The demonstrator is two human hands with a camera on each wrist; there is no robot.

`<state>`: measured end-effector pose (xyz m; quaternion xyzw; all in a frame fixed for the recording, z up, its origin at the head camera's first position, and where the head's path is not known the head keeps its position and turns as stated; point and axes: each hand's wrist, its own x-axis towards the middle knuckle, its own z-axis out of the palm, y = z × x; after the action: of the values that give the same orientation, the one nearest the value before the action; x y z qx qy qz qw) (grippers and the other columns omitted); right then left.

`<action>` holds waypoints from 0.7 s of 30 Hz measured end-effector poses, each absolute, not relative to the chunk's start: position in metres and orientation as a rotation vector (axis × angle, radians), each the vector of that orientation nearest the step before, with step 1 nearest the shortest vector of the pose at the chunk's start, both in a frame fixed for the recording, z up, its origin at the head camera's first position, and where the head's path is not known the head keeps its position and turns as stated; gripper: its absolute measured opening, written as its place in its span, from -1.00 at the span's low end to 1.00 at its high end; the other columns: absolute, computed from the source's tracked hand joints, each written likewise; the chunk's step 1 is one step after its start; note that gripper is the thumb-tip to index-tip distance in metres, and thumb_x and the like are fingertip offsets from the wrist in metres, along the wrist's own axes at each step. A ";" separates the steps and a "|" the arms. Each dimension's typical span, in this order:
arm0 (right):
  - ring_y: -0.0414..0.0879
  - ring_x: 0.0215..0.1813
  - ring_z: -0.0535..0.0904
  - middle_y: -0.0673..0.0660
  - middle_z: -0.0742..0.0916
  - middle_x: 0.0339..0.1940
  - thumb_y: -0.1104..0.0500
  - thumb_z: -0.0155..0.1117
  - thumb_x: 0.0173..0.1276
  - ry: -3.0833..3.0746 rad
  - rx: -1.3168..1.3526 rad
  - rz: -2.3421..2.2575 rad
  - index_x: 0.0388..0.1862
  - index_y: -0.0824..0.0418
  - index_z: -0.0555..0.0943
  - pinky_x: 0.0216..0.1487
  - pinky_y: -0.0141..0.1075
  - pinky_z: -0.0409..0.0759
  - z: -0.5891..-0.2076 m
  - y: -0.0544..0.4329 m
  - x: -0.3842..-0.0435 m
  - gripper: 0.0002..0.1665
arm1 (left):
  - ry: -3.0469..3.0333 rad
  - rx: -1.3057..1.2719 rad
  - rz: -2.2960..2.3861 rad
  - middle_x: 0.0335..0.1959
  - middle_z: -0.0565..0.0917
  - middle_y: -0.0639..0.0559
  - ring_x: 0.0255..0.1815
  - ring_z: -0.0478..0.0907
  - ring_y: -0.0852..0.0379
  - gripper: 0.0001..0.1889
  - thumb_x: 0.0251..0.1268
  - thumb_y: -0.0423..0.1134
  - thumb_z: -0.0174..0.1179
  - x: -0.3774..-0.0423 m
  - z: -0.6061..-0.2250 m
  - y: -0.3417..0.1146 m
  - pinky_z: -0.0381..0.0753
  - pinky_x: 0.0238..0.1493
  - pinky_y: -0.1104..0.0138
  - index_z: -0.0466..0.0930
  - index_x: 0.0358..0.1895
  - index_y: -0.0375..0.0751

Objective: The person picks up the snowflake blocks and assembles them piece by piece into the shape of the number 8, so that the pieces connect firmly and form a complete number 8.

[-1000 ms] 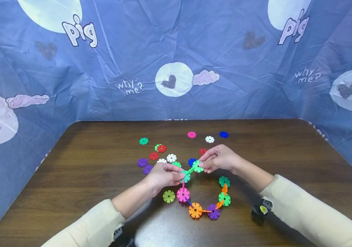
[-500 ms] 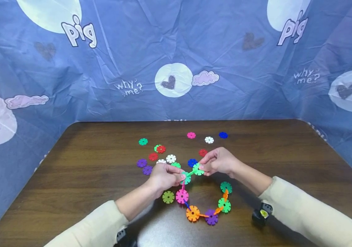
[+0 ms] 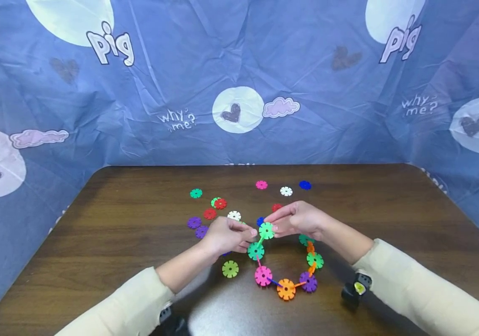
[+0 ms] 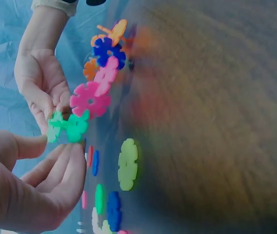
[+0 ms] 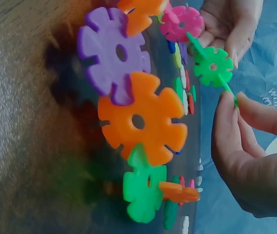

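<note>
A curved chain of slotted plastic snowflake discs hangs between my hands. My right hand [image 3: 300, 221] pinches the light green snowflake disc [image 3: 266, 230] at its upper end, between thumb and fingers [image 5: 225, 122]. Below this come a teal disc [image 3: 256, 251], a pink disc [image 3: 263, 276], an orange disc [image 3: 286, 290] and a purple disc [image 3: 308, 282]. The chain then curves up to another green disc [image 3: 315, 260]. My left hand [image 3: 230, 238] is beside the teal disc; its thumb and fingers stand apart, with fingertips right at the green pieces in the left wrist view.
Loose snowflake discs lie scattered behind the hands: purple [image 3: 194, 222], red [image 3: 210, 213], white [image 3: 286, 191], pink [image 3: 261, 185] and blue [image 3: 305, 185]. An olive-green disc [image 3: 230, 269] lies left of the chain. A printed blue cloth [image 3: 239, 144] rises behind the brown table [image 3: 130, 196].
My left thumb and fingers have parted from the teal disc they pinched. The lower chain swung left, then right and up. My right hand keeps its pinch on the end disc.
</note>
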<state>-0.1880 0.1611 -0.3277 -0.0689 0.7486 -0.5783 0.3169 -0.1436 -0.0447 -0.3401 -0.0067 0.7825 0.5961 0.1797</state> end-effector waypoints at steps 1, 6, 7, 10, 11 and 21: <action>-0.19 -0.24 0.71 0.05 0.79 -0.23 0.38 0.24 0.29 1.956 -0.183 -1.525 0.12 0.55 0.51 0.15 -0.07 0.63 -0.328 0.161 -0.188 -0.57 | 2.228 -0.007 1.684 -0.25 0.75 -0.32 -0.37 0.75 0.03 -0.79 0.23 -0.33 0.27 -0.145 -0.339 -0.044 0.77 -0.23 0.22 0.69 -0.18 -0.45; -0.21 -0.27 0.72 0.02 0.79 -0.32 0.40 0.25 0.27 1.901 -0.220 -1.535 0.09 0.59 0.51 0.07 -0.17 0.68 -0.330 0.158 -0.186 -0.57 | 2.275 0.057 1.686 -0.30 0.76 -0.31 -0.39 0.74 0.06 -0.81 0.17 -0.37 0.31 -0.147 -0.342 -0.039 0.77 -0.23 0.24 0.69 -0.21 -0.46; -0.21 -0.28 0.72 0.02 0.79 -0.33 0.40 0.25 0.27 1.896 -0.222 -1.536 0.08 0.59 0.51 0.05 -0.20 0.70 -0.330 0.157 -0.185 -0.58 | 2.283 0.057 1.686 -0.31 0.76 -0.30 -0.40 0.74 0.07 -0.81 0.15 -0.38 0.32 -0.147 -0.342 -0.037 0.77 -0.23 0.25 0.69 -0.22 -0.46; -0.20 -0.29 0.73 0.03 0.79 -0.34 0.41 0.25 0.26 1.898 -0.218 -1.532 0.06 0.59 0.52 0.01 -0.22 0.71 -0.329 0.156 -0.185 -0.60 | 2.292 0.043 1.698 -0.34 0.76 -0.30 -0.44 0.73 0.09 -0.83 0.10 -0.42 0.34 -0.147 -0.344 -0.035 0.76 -0.25 0.26 0.68 -0.25 -0.47; -0.19 -0.29 0.73 0.04 0.79 -0.34 0.41 0.25 0.26 1.901 -0.218 -1.528 0.06 0.60 0.52 0.03 -0.20 0.70 -0.329 0.156 -0.185 -0.60 | 2.287 0.031 1.702 -0.34 0.76 -0.30 -0.46 0.73 0.10 -0.84 0.10 -0.43 0.34 -0.147 -0.344 -0.034 0.76 -0.25 0.26 0.68 -0.26 -0.47; -0.08 -0.26 0.76 0.32 0.78 -0.19 0.35 0.35 0.20 2.435 -0.253 -1.296 -0.01 0.49 0.61 -0.10 -0.17 0.75 -0.332 0.171 -0.224 -0.63 | 2.186 -0.092 1.760 -0.51 0.73 -0.04 -0.58 0.59 0.28 -0.84 0.12 -0.42 0.34 -0.147 -0.346 -0.036 0.76 -0.24 0.30 0.69 -0.26 -0.47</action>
<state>-0.2238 0.1709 -0.3320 -0.0896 0.8639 -0.4599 0.1846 -0.1470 -0.0358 -0.3462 -0.0322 0.7677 0.6182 0.1659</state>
